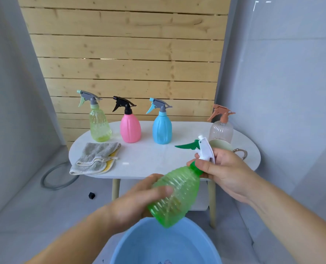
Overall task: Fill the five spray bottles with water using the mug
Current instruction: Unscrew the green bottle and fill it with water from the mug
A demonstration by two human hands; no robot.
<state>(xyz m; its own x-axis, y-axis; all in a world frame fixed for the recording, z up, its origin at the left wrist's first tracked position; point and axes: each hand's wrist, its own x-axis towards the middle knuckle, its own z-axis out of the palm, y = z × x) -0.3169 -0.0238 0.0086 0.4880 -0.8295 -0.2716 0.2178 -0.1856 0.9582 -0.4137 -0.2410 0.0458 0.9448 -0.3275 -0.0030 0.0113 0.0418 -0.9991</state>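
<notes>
A ribbed green spray bottle (179, 195) is tilted in the air above a blue basin (139, 242). My left hand (137, 199) grips its body from the left. My right hand (225, 172) holds its green collar and white spray head (206, 147). On the white table (148, 157) stand a yellow-green bottle (99, 124), a pink bottle (130, 128), a blue bottle (162, 128) and a clear bottle with a brown sprayer (221, 128). A pale mug (223, 144) sits in front of the clear bottle, partly hidden by my right hand.
A folded grey and yellow cloth (96, 158) lies on the table's left front. A grey hose ring (57, 178) and a small black object (91, 195) lie on the floor at the left. Wooden slats form the back wall.
</notes>
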